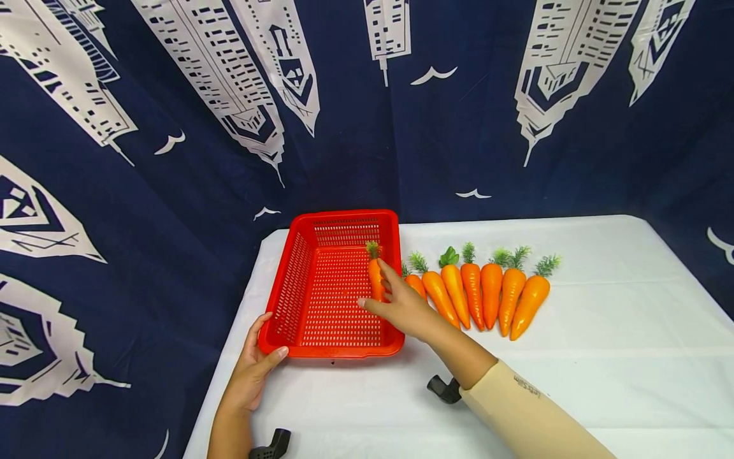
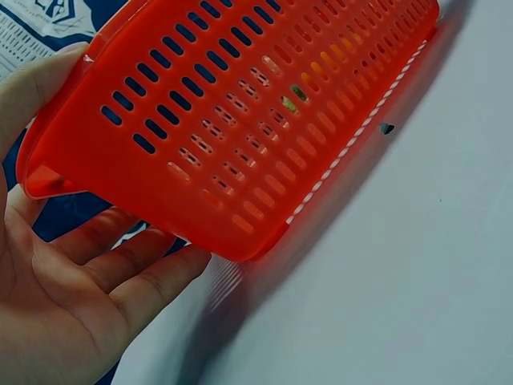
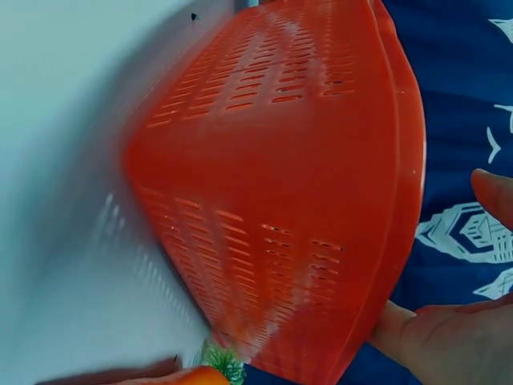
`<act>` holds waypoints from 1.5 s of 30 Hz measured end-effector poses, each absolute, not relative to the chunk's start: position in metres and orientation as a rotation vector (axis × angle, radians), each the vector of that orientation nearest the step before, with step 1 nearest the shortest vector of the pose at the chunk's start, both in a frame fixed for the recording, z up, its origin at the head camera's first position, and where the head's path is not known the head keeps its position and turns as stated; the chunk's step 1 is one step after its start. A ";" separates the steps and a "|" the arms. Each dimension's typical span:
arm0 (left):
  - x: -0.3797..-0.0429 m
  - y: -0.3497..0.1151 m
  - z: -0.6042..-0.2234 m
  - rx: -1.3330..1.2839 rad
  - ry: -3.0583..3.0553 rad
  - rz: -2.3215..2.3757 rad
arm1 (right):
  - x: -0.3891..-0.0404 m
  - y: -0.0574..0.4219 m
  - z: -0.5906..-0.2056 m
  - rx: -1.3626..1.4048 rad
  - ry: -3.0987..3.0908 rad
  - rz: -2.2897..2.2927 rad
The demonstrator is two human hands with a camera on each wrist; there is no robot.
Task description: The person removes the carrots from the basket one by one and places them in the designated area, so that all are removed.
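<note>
A red plastic basket (image 1: 344,350) with slotted walls stands on the white table. My left hand (image 1: 252,370) holds its near left corner, thumb on the rim and fingers along the outside; the left wrist view shows this hand (image 2: 88,297) beside the basket wall (image 2: 184,200). Inside the basket, along the right wall, is an orange carrot (image 1: 375,278) with a green top. Over the right rim reaches my right hand (image 1: 404,309), thumb and fingers spread apart beside that carrot and partly hiding it. The right wrist view shows the hand (image 3: 457,337) at the rim, its fingertips hidden.
Several carrots (image 1: 491,293) with green tops lie in a row right of the basket; the nearest one (image 1: 415,285) is partly behind my right hand. The white table (image 1: 619,319) extends to the right. Behind it hangs a dark blue cloth (image 1: 459,140) printed with white buildings.
</note>
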State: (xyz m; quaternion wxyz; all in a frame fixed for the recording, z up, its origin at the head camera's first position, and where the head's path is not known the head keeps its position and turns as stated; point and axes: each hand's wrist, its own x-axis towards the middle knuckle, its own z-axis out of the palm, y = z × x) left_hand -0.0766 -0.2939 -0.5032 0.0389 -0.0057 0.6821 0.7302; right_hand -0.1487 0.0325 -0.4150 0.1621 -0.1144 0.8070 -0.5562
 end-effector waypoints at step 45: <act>-0.077 -0.294 -0.503 -0.058 2.103 2.236 | -0.192 -0.024 -0.433 -0.117 2.372 -1.366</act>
